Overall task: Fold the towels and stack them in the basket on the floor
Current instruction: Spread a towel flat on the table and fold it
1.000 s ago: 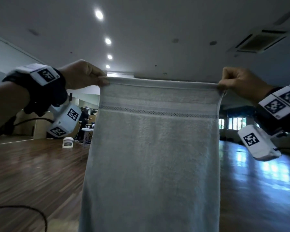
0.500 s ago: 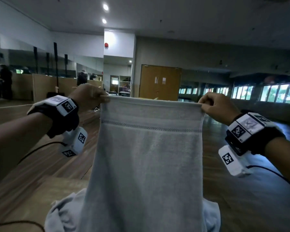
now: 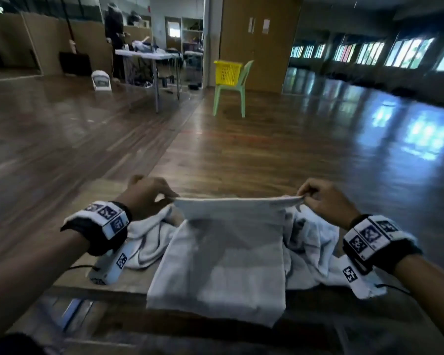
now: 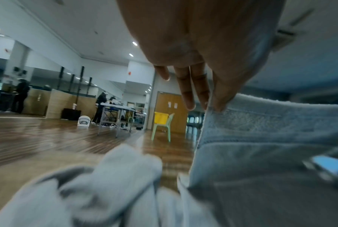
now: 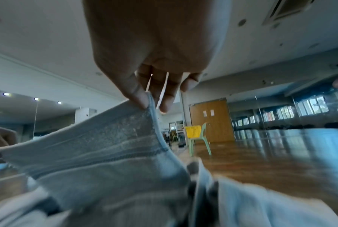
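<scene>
Both pinching towel (image 3: 221,252) corners: left hand (image 3: 145,196), right hand (image 3: 323,201). Risking bunching onto pile (image 3: 315,252) crowding beneath right hand, spoiling fold, corners slipping.

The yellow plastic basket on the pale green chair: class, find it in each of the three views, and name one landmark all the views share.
Head: the yellow plastic basket sits upper centre, on the pale green chair.
Left wrist: the basket is at mid-height, centre, left of the held towel.
Right wrist: the basket is right of centre, past the towel's edge.
Shared landmark: the brown double door behind it.
</scene>
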Available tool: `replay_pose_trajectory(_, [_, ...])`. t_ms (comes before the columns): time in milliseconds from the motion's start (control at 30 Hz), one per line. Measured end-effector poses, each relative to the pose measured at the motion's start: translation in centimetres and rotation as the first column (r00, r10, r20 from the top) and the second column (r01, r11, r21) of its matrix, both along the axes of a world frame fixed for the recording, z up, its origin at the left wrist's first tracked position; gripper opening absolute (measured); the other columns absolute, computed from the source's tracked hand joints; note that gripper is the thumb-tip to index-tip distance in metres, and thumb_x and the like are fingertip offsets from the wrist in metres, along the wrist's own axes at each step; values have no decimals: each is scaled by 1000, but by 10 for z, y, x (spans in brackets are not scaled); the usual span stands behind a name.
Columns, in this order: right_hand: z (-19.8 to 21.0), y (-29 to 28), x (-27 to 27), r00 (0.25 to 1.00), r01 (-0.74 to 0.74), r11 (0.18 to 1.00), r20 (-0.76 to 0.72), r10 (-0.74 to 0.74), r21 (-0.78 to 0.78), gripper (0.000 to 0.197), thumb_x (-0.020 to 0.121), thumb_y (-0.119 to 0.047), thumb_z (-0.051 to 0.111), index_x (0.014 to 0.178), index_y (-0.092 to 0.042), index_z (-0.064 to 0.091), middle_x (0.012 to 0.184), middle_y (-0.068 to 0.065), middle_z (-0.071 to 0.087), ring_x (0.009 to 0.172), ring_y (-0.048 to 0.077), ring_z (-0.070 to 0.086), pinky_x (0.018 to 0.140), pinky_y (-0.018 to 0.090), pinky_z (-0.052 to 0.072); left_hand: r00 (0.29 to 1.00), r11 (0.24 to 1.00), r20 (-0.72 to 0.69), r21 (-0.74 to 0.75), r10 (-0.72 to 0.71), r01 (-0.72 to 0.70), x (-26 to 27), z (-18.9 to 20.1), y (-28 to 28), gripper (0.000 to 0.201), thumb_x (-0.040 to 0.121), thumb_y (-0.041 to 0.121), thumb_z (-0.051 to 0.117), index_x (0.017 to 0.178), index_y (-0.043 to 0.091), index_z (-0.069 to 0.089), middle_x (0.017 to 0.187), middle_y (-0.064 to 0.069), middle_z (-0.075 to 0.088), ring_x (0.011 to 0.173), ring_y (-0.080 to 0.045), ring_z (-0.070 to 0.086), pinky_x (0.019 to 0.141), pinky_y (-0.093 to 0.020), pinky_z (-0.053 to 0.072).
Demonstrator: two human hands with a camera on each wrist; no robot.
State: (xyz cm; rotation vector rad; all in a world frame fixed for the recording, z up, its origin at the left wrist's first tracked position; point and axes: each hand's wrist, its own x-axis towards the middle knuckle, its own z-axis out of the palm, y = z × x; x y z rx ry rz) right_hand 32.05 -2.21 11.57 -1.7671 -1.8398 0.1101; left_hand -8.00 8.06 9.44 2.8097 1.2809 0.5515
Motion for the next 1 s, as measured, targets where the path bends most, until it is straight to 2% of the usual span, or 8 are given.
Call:
replay_pose_trajectory(100, [-68,-30,-6,995,-88,985,26,93,-151,25,69,-15,58,68,-40,58,75,-9,66,72,17,64,70,41,53,968,996,-252,-84,0,-22,-2,-59,-27,19,91,37,52,101,38,68,108,15,63,104,-11,56,87,-35,23])
replay_pose_trajectory(267, [-149,-66,-22,945,-157,906,207,254,-393,17,70,-24,58,76,-31,72,84,-12,70,86,14,62,78,38,47,858,983,-513,-169,-25,-73,-13,-116,-51,22,91,34,48,105,39,64,111,17,63,111,-6,50,97,-40,15])
replay_pose_trajectory(433, [-168,-59,-19,876,-98,959,434,209,-264,15,61,-24,76,67,-37,70,72,-16,67,71,13,65,62,30,34,920,973,-392,-208,14,-103,-16,-134,-45,22,87,26,54,102,36,68,106,14,66,107,-9,54,95,-37,15])
replay_pose_trajectory(567, [-161,-36,-17,887,28,963,451,99,-268,17,71,-14,72,78,-29,75,82,-7,70,85,25,63,73,38,36,939,980,-341,-170,40,-104,2,-138,-37,18,86,27,56,99,33,68,103,13,67,103,-11,56,88,-34,15])
replay_pose_trajectory(667, [-154,-18,-19,865,135,941,499,41,-311,20,86,-20,58,96,-29,74,104,-7,67,107,22,54,88,40,33,940,981,-332,-139,81,-133,14,-143,-28,17,87,32,53,97,35,66,104,12,65,106,-10,55,90,-35,14])
replay_pose_trajectory(800, [-151,-11,-20,862,170,929,506,20,-327,24,89,-22,54,102,-32,72,114,-9,64,113,21,50,92,41,31,954,979,-292,-161,76,-127,16,-146,-24,23,88,26,51,102,36,66,107,13,63,109,-10,54,88,-34,14])
replay_pose_trajectory(900, [-150,-18,-19,870,160,936,494,16,-313,22,87,-21,56,99,-30,72,107,-7,66,108,22,53,89,41,32,967,986,-254,-161,8,-50,8,-145,-28,38,86,13,50,111,37,65,110,12,63,110,-13,55,88,-34,14])
replay_pose_trajectory(1000, [-149,-28,-13,906,105,988,421,-47,-114,13,77,-12,67,83,-22,74,91,0,70,92,26,62,80,40,35,989,999,-146,-49,-9,2,0,-141,-34,27,82,13,63,96,35,71,90,10,70,91,-18,63,81,-32,16])
